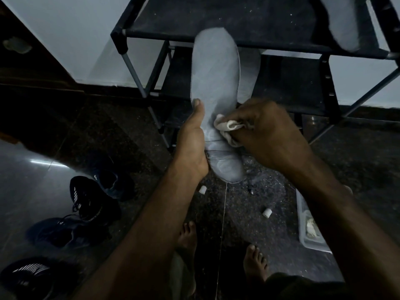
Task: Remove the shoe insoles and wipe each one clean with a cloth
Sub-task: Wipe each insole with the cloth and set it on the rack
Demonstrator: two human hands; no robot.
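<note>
My left hand [191,146] grips a grey insole [215,87] by its heel end, thumb along the edge, holding it up before the black shoe rack [238,20]. My right hand [265,135] pinches a bunched cloth [227,126] (pale, crumpled) against the insole's middle. Dark shoes [91,198] lie on the floor at left.

Pale grey insole [215,83], off-white cloth [229,128], black shoes [86,198] (white-striped), black rack [238,20].
</note>
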